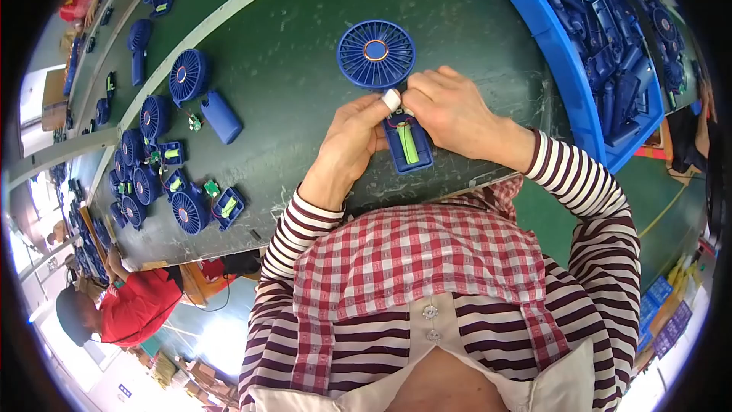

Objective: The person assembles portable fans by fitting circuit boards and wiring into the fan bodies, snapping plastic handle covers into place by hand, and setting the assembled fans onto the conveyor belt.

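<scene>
A blue handheld fan lies on the green table in front of me, its round grille (376, 53) pointing away. Its open handle housing (414, 165) shows a light green battery (409, 143) and thin wires near the neck. From the left, my left hand (349, 136) grips the upper part of the handle, and a white wrap (391, 99) covers its thumb tip. My right hand (450, 113) is closed at the neck from the right, fingers bent and pressed together. Both hands partly cover the neck, so the small parts under the fingertips are hidden.
Several part-built blue fans (152, 118) cluster on the table at left, beside a loose blue handle cover (222, 117) and a small green circuit board (211, 188). At right stands a blue bin (545, 23) full of blue plastic parts. A person in red (141, 305) sits at lower left.
</scene>
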### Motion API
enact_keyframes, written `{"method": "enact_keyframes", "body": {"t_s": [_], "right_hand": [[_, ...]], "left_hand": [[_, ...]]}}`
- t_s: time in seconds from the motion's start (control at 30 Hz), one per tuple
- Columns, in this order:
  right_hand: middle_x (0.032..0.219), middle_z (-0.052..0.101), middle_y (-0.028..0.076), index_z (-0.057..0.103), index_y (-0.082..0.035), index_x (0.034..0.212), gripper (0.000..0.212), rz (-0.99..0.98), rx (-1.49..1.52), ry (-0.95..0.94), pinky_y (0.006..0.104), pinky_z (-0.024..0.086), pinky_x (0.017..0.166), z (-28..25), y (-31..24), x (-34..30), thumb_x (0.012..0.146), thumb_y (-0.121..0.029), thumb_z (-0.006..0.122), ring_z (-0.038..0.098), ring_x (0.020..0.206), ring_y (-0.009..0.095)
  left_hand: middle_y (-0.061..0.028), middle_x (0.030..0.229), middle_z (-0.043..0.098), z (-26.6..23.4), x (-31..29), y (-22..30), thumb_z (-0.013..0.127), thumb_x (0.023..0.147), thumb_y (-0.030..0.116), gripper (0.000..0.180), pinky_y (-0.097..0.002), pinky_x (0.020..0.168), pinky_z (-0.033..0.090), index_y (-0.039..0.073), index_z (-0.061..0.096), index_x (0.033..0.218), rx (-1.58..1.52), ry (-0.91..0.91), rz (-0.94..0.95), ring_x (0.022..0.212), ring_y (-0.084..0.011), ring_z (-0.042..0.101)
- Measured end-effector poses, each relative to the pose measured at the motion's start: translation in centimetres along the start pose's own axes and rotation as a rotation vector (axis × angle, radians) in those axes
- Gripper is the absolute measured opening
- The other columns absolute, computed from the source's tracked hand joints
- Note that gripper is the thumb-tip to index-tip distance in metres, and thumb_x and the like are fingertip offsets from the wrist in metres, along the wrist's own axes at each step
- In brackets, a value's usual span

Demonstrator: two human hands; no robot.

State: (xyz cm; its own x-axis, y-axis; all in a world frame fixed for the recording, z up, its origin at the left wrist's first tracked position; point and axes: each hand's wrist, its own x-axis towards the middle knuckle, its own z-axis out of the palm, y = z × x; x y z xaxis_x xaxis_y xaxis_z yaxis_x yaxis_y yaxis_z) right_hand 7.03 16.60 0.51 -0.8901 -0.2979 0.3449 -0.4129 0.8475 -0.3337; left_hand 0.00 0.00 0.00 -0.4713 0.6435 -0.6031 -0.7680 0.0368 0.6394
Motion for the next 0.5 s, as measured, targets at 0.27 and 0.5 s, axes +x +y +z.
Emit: {"method": "enact_keyframes", "body": {"t_s": [0.27,0.5], "right_hand": [[0.074,0.048,0.006,0.051,-0.005,0.075,0.012,0.026,0.057,0.028,0.0335,0.037,0.060,-0.35,-0.02,-0.24,0.069,-0.005,0.061,0.053,0.068,0.022],[0.073,0.050,0.006,0.052,-0.005,0.077,0.011,0.057,0.092,0.051,0.0337,0.037,0.059,-0.09,0.02,-0.22,0.070,-0.003,0.060,0.052,0.067,0.022]], "left_hand": [[-0.0049,0.086,0.062,0.57,-0.23,0.08,0.058,0.087,0.017,0.024,-0.0251,0.065,0.052,-0.003,0.058,0.101,0.126,0.005,0.076,0.073,-0.0103,0.060],[-0.0022,0.081,0.061,0.43,0.14,-0.39,0.058,0.084,0.010,0.023,-0.0217,0.060,0.049,-0.004,0.060,0.103,0.166,0.069,0.155,0.069,-0.0081,0.057]]}}
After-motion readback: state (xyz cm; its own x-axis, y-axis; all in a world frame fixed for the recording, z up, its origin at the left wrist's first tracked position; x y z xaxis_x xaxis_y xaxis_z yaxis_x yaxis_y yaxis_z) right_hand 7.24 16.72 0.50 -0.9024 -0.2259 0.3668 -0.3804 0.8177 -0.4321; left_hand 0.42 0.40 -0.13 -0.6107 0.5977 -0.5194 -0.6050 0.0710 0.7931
